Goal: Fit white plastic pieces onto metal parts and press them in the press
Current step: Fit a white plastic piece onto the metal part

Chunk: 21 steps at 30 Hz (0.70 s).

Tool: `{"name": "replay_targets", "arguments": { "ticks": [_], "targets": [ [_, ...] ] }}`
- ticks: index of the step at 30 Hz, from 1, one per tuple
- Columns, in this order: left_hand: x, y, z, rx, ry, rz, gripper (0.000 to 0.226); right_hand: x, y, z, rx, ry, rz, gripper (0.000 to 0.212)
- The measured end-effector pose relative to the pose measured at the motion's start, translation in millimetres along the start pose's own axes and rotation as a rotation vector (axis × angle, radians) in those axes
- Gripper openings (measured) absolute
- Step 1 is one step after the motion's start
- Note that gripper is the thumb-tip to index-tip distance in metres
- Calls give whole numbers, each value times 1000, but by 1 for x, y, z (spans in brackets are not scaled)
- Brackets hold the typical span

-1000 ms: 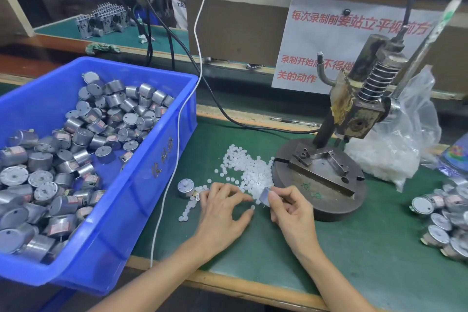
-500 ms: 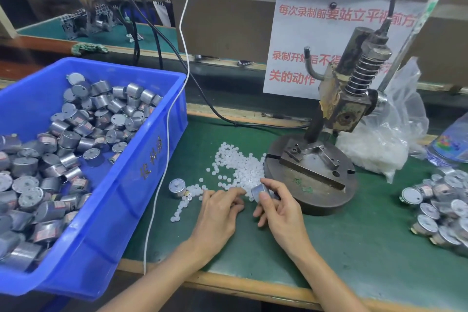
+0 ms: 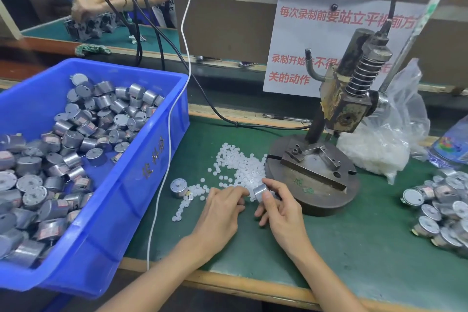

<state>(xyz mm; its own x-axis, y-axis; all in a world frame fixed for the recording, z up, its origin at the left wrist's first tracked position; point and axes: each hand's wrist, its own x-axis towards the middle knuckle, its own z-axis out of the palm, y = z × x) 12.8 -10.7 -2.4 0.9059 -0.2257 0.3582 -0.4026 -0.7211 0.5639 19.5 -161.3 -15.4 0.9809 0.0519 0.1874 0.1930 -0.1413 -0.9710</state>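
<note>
Your right hand (image 3: 283, 213) is gripping one small metal part (image 3: 260, 191) between the thumb and the fingers (image 3: 274, 183), just in front of the round base (image 3: 316, 200) of the press (image 3: 347, 109), low over the green bench (image 3: 354, 248). Your left hand (image 3: 222, 208) is lying just beside it, fingers bent, the tips close to the metal part; I cannot tell if they are pinching a piece. The white plastic pieces (image 3: 243, 170) are lying in a loose heap on the bench, just beyond your hands and reaching the left edge of the base. A single metal part (image 3: 178, 187) is standing left of the heap. The blue bin (image 3: 141, 185) on the left is holding many metal parts, and a pile of parts (image 3: 443, 205) is lying at the right.
</note>
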Motion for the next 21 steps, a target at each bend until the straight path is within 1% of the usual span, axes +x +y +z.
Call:
{"name": "replay_targets", "arguments": {
  "ticks": [2, 3, 5, 9, 10, 12, 14, 18, 21],
  "targets": [
    [-1, -2, 1, 8, 25, 57, 27, 0, 1, 1, -26, 3, -4, 25],
    [-2, -3, 1, -17, 33, 60, 27, 0, 2, 0, -49, 4, -10, 21],
    [-6, -6, 0, -91, 41, 24, 26, 2, 4, 0, -100, -10, -7, 13],
    [-7, -7, -4, -197, 90, -107, 28, 4, 6, 0, -169, -48, 13, 14],
    [-7, -8, -5, -179, 100, -140, 30, 4, 6, 0, -167, -51, 19, 16],
    [-9, -10, -6, -62, 110, -193, 31, 5, 6, 1, -164, -54, 17, 19],
    [-11, -12, -7, 29, 100, -244, 26, 7, 4, 2, -183, -66, -13, 19],
    [-12, -12, -5, 66, 64, -292, 12, 7, 4, 5, -261, -104, -114, 23],
    [-11, -13, -3, 78, 53, -305, 9, 7, 4, 5, -356, -118, -191, 26]
  ]
}}
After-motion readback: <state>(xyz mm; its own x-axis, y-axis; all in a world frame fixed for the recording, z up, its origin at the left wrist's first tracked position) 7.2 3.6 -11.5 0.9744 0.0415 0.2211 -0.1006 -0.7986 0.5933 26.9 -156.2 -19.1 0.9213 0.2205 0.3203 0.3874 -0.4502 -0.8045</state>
